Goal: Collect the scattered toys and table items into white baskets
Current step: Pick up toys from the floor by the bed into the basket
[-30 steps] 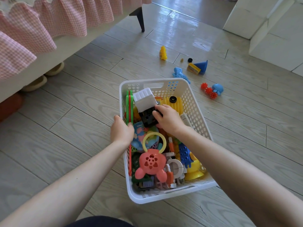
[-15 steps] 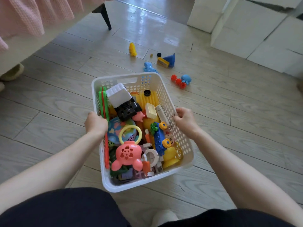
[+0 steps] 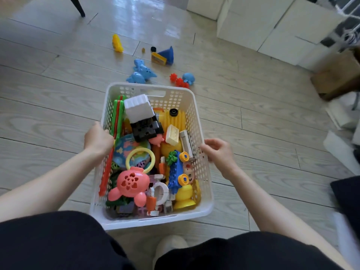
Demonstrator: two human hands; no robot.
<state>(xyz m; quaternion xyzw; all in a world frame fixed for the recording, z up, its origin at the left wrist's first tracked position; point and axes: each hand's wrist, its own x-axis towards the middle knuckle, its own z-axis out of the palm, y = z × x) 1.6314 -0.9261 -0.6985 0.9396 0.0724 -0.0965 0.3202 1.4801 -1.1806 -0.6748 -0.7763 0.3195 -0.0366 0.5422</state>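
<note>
The left grip (image 3: 98, 140) is curling its fingers over the left rim of the white basket (image 3: 190, 106), fingertips dipping inside beside the green and red sticks (image 3: 117, 115). The right grip (image 3: 218, 151) is clasping the opposite rim, fingers bent against its outer edge and thumb lying on top. The basket is sitting between both arms on the wooden floor (image 3: 58, 94), just ahead of the person's dark-clad knees (image 3: 48, 240). It is holding a heap of toys: a pink turtle rattle (image 3: 130, 182) with a yellow ring, a white and black truck (image 3: 142, 115), and a blue block car (image 3: 176, 172). Beyond its far rim, blue dolphins (image 3: 141, 73), red spiky balls (image 3: 179, 80), a blue cone (image 3: 167, 54) and a yellow figure (image 3: 117, 43) are lying scattered on the floor.
</note>
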